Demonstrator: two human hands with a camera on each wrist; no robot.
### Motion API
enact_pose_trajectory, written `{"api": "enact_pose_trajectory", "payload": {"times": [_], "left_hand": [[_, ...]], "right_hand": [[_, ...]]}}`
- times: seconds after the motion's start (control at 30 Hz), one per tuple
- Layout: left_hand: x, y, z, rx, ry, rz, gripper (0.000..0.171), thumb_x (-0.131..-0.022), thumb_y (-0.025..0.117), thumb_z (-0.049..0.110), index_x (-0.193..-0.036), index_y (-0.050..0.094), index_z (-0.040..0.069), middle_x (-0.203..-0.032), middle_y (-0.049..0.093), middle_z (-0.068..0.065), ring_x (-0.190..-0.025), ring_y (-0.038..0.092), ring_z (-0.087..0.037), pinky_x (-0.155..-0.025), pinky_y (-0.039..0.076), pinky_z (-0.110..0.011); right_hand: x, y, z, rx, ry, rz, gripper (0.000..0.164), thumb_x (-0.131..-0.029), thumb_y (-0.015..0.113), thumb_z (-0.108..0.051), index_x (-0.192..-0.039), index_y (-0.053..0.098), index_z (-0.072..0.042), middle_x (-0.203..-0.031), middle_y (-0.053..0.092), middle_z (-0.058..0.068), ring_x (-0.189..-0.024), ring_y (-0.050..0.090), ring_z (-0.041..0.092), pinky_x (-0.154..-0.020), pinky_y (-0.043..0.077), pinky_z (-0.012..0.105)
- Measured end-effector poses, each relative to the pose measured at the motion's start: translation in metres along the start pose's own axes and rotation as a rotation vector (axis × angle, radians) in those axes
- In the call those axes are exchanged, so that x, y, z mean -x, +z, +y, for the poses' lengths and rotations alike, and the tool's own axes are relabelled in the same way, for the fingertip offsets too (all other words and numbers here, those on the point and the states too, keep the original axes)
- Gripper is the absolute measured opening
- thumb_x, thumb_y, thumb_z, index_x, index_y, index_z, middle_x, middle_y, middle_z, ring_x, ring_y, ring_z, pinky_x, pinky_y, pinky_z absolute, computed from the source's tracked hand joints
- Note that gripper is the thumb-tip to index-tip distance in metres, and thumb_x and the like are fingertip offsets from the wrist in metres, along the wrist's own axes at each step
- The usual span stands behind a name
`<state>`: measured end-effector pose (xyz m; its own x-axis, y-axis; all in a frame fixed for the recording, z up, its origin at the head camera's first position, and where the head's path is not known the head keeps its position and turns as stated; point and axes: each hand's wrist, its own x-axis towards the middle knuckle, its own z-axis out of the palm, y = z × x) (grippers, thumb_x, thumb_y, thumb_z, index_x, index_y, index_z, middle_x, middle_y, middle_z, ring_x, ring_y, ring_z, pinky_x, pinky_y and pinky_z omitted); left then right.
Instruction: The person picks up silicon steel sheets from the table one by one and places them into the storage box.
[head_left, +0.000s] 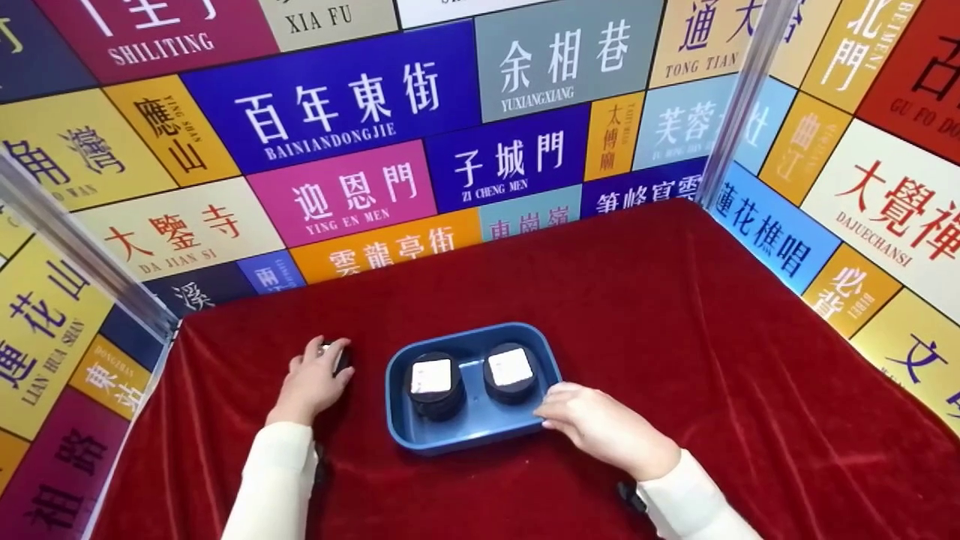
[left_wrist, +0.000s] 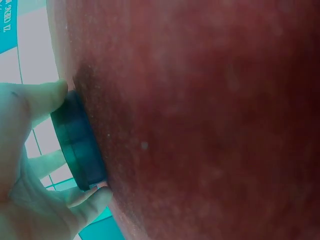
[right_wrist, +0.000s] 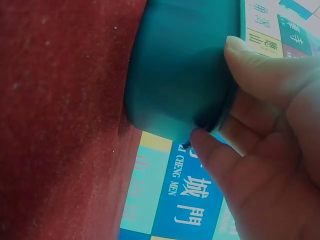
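A blue plastic bin (head_left: 480, 444) stands on red cloth in the head view. Inside it are two round black containers, one at left (head_left: 437, 409) and one at right (head_left: 517, 391), each with a white label on top. To the bin's left, my left hand (head_left: 311, 379) holds another round black container (left_wrist: 77, 142) low at the cloth, thumb on one side and fingers on the other. My right hand (head_left: 600, 424) grips the bin's right rim. In the right wrist view, the bin's outer wall (right_wrist: 185, 70) shows, with thumb and fingertips at its rim.
Red velvet cloth (head_left: 637, 300) covers the table and has some folds. Upright panels with colourful street-name signs (head_left: 360, 112) close off the back and both sides. Metal corner posts stand at left (head_left: 97, 255) and right (head_left: 739, 105).
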<state>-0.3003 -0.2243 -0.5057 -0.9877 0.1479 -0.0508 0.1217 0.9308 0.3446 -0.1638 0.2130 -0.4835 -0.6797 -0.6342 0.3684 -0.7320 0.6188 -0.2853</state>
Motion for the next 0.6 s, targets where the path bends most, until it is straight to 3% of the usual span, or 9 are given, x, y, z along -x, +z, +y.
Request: {"api": "enact_pose_trajectory", "payload": {"times": [0.6], "left_hand": [[0.0069, 0.0005, 0.0036, -0.009, -0.045, -0.016, 0.047, -0.103, 0.048, 0.026, -0.150, 0.044, 0.026, -0.161, 0.016, -0.020, -0.126, 0.034, -0.067, -0.101, 0.033, -0.074]], "right_hand": [[0.0000, 0.0008, 0.0023, -0.022, 0.006, 0.006, 0.012, -0.093, 0.070, -0.010, -0.102, 0.078, -0.013, -0.097, 0.074, -0.002, -0.095, 0.066, 0.015, -0.089, 0.056, 0.032]]}}
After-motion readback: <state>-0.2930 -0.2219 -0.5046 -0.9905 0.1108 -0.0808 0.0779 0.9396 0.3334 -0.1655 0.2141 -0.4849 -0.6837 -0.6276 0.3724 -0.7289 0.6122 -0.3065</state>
